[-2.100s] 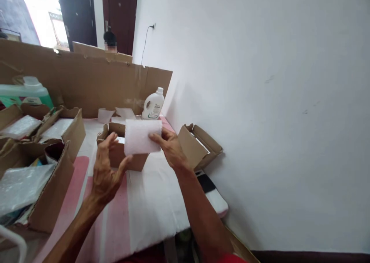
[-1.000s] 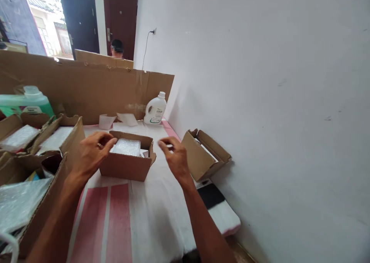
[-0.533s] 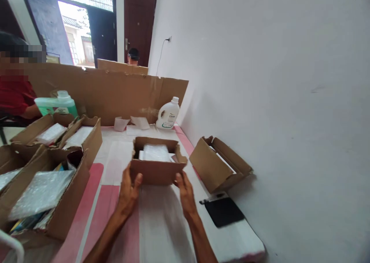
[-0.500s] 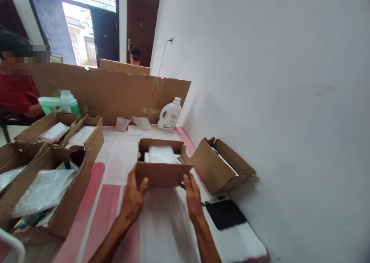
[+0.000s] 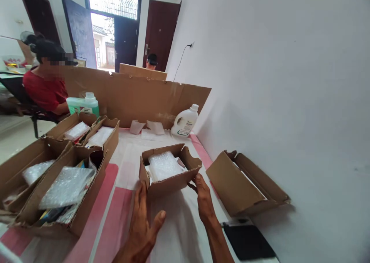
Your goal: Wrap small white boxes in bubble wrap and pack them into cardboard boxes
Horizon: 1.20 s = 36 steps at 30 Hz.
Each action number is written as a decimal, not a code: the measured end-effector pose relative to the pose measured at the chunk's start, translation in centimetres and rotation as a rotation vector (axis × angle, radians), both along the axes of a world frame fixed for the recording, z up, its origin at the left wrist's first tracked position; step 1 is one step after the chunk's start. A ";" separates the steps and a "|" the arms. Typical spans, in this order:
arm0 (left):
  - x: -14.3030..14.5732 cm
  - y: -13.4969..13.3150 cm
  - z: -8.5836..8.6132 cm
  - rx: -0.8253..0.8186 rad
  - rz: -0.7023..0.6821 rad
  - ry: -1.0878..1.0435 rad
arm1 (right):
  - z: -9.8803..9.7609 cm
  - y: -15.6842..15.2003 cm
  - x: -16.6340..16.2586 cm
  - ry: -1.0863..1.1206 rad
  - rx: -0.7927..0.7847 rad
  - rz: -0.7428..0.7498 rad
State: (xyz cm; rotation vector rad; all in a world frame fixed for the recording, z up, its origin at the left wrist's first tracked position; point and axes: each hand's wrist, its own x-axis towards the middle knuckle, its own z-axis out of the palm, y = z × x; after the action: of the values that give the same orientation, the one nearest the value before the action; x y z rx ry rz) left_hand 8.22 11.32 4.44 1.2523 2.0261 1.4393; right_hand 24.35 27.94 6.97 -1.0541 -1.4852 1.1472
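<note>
A small open cardboard box (image 5: 173, 184) sits in front of me, turned at an angle. Inside it lies a bubble-wrapped packet (image 5: 164, 166), with white pieces partly visible around it. My left hand (image 5: 143, 220) is at the box's near left corner, its fingers stretched up along the side and its thumb spread away from the cardboard. At the near right corner, my right hand (image 5: 204, 197) grips the box between thumb and fingers; some of its fingertips are hidden. Whether the box's underside rests on the table I cannot tell.
Several cardboard boxes (image 5: 95, 178) with bubble-wrapped packets stand on the left. Another box (image 5: 234, 186) leans by the wall, near a black flat pad (image 5: 248, 242). A white jug (image 5: 185, 121) and green jug (image 5: 86, 106) stand before a cardboard partition (image 5: 138, 97). A person (image 5: 46, 87) sits beyond.
The box has turned, its right side swinging farther from me. My left thumb has come away from its front. The view has shifted left, so things appear farther right.
</note>
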 end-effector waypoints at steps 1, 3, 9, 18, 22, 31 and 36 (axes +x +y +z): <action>0.5 0.2 -0.3 0.010 -0.007 -0.011 | 0.2 0.8 -0.1 -0.007 0.006 0.014; 0.6 0.4 -1.1 0.043 0.017 -0.013 | 0.4 2.4 -1.3 0.006 0.004 0.045; -2.7 2.8 -3.0 0.083 0.223 0.106 | 0.4 8.3 -12.0 0.175 -0.119 0.282; -5.7 8.2 -4.4 0.069 0.329 0.197 | 0.3 15.9 -24.9 0.151 -0.204 0.602; -7.1 9.0 -4.4 0.075 0.306 0.220 | -0.1 17.1 -28.1 0.099 -0.216 0.662; -8.4 8.8 -4.3 0.093 0.280 0.322 | 0.5 15.1 -26.6 -0.084 -0.055 0.533; -6.8 7.4 -7.0 0.065 0.107 0.373 | 1.9 14.0 -13.6 -0.502 0.379 0.136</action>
State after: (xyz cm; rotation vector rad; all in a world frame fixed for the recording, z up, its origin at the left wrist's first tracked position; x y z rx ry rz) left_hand 1.42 18.68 -2.60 1.5576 2.3321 1.4115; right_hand 10.76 41.96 8.85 -1.0257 -2.0972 0.6665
